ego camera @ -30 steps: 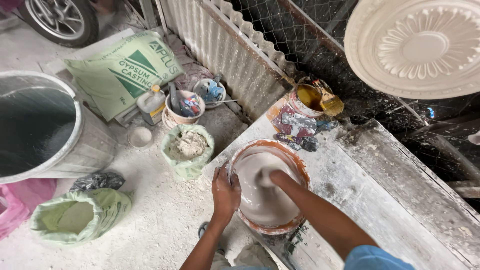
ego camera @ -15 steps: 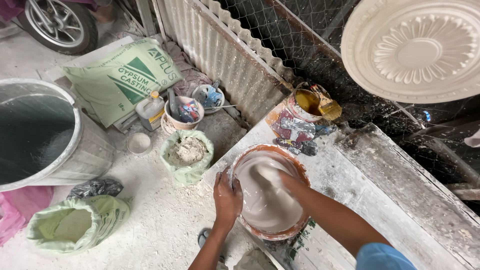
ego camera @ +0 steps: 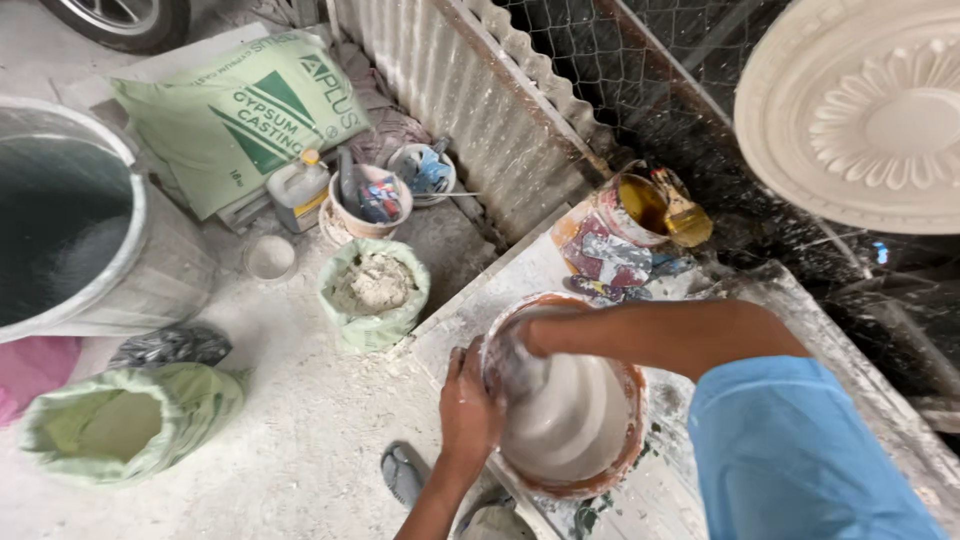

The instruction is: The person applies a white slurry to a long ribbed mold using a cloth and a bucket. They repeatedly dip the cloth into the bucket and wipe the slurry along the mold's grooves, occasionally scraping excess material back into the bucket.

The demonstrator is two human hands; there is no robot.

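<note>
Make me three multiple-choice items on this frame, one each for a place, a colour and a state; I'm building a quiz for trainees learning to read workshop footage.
1. Where does the left hand rest?
A. On the outer rim of the round bowl
B. On the grey drum
C. On the printed sack

2. What colour is the sleeve on the right arm?
A. Red
B. Blue
C. Black

3. What state is the right hand in?
A. Held clear above the bowl
B. Resting on the bench
C. Down inside the bowl, coated in the white mix

Answers:
1. A, its fingers grip the bowl's near edge.
2. B, the cloth shows light blue.
3. C, the hand is blurred and pale against the wet white mix.
</note>
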